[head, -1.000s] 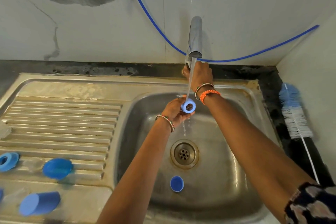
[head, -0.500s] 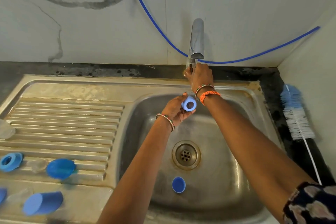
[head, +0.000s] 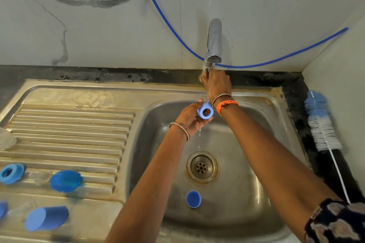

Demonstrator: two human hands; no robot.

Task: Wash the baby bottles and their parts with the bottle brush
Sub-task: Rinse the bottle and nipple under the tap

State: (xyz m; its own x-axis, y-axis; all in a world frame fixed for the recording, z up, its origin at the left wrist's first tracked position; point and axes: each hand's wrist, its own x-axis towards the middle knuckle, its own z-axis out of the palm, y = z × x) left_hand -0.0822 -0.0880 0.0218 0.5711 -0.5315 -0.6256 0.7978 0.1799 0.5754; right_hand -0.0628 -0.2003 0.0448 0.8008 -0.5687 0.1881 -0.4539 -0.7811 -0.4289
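Under the tap (head: 213,41), at the back of the sink (head: 276,193), we held a blue ring (head: 205,111) in our left hand (head: 190,116), fingers curled round it from behind so its open hole faced up toward us. We judged that pose let the thin stream run over it, and drips showed falling below the hand toward the drain (head: 201,167).

Our right hand (head: 217,85) reached past the ring to the base of the tap, fingers wrapped round something there, probably the valve; what exactly it gripped was hidden behind the hand and the water.

Right of the sink, the brush (head: 321,124) lay along the dark worktop (head: 292,92), bristles toward the wall, out of both hands, so we took this for rinsing rather than scrubbing.

Near the front of the sink basin a small blue cap (head: 193,199) sat, apparently waiting its turn. Left of the sink, on the ribbed drainer (head: 69,124), lay another ring (head: 10,173), a blue dome (head: 65,181) and a blue cup (head: 46,218) on its side, with clear pieces among them too blurred to name, probably set aside there to drain.
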